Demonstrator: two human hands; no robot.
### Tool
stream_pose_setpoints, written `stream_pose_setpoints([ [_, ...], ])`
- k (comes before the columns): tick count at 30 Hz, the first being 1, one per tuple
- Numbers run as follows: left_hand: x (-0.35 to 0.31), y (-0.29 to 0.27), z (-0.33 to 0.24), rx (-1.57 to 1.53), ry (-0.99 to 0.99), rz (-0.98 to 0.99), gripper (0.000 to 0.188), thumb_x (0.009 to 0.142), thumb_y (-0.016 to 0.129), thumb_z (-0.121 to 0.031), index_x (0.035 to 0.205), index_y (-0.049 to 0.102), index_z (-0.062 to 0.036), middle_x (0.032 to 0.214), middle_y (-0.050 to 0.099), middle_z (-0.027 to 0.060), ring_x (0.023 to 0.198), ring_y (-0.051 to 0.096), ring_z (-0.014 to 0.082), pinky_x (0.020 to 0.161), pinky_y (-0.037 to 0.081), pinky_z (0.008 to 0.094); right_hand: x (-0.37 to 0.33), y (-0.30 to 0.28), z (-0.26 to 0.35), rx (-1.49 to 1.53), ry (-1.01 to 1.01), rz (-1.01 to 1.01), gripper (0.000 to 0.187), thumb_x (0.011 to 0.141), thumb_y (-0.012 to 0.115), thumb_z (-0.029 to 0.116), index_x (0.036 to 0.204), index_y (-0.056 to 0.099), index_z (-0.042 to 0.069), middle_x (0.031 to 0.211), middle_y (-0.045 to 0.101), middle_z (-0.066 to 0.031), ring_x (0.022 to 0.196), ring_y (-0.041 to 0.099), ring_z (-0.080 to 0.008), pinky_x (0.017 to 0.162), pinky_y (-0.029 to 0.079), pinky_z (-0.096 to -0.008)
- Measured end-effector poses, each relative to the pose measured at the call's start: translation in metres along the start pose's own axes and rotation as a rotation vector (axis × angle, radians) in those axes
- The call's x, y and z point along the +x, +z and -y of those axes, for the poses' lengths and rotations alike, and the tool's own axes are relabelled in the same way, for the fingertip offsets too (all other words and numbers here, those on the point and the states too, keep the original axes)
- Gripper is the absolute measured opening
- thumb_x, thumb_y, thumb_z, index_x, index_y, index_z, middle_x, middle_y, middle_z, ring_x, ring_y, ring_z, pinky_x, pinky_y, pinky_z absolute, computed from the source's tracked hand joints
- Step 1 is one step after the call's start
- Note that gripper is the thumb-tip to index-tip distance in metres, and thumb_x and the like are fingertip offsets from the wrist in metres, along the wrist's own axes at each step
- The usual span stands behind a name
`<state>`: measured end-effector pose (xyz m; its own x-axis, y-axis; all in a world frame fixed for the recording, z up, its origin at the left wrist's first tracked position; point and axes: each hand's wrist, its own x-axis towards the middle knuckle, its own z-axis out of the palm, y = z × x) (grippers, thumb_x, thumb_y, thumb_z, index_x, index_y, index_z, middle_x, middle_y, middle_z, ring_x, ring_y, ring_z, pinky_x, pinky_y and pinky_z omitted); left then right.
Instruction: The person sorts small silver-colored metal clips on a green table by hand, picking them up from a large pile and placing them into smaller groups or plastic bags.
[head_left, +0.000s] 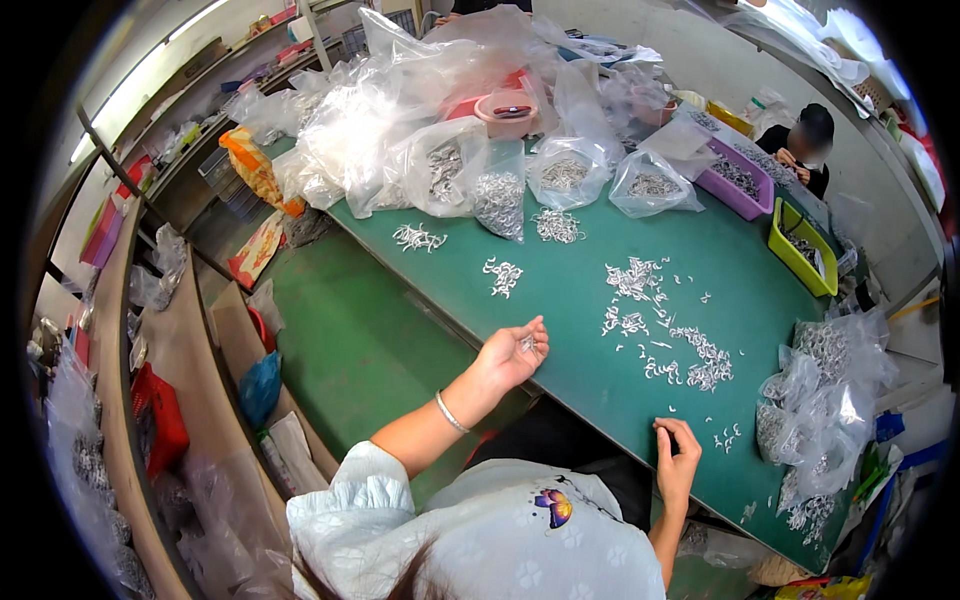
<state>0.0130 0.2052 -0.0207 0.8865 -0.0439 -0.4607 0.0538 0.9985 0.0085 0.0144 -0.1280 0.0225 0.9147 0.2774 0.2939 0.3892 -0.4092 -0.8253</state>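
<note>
My left hand [514, 354] is turned palm up over the table's near edge, its fingers curled around a few small silvery metal pieces [527, 342]. On the right, my right hand [679, 452] rests at the table edge with the fingers bent and the thumb close to the index fingertip; whatever may be between them is too small to see. Beyond it lies a loose spread of small curved silvery pieces [708, 360], with another heap [634, 278] farther back. Smaller piles [502, 277] sit ahead of my left hand.
Clear plastic bags of metal parts [500, 200] line the back of the green table [440, 270]. More filled bags [820, 400] stand at the right. A purple basket [745, 200] and a yellow-green basket [820, 280] hold parts. A person [800, 145] sits beyond. Shelves [165, 370] run along the left.
</note>
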Motion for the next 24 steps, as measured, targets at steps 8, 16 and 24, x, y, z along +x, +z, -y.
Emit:
stream_pose_setpoints([
  [8,0.172,0.132,-0.110,0.089,0.290,0.137,0.041,0.104,0.031,-0.026,0.128,0.036,0.0076,0.115,0.048,0.0235,0.101,0.051,0.0344,0.101,0.043,0.0535,0.007,0.006,-0.008,-0.008,0.038,-0.011,0.010,0.088,0.059,-0.002,0.094,0.068,-0.004,0.090,0.067,-0.0143,0.084,0.065,-0.0245,0.078,0.050,-0.0324],
  [16,0.166,0.151,-0.036,0.599,0.718,0.008,0.048,0.095,0.035,-0.004,0.143,0.037,0.0035,0.147,0.039,0.0253,0.138,0.038,0.0358,0.115,0.030,0.0461,0.011,-0.028,-0.011,-0.107,0.087,-0.108,0.009,0.087,0.060,-0.003,0.092,0.067,-0.004,0.091,0.067,-0.0148,0.085,0.064,-0.0286,0.080,0.050,-0.0351],
  [24,0.146,0.091,0.032,2.301,0.864,0.428,0.040,0.099,0.046,-0.013,0.138,0.046,-0.0053,0.150,0.038,0.0193,0.141,0.032,0.0383,0.116,0.025,0.0518,0.121,0.005,-0.021,-0.444,-0.101,0.258,0.061,0.089,0.065,0.024,0.142,0.042,0.003,0.150,0.037,-0.0195,0.142,0.030,-0.0367,0.112,0.026,-0.0517],
])
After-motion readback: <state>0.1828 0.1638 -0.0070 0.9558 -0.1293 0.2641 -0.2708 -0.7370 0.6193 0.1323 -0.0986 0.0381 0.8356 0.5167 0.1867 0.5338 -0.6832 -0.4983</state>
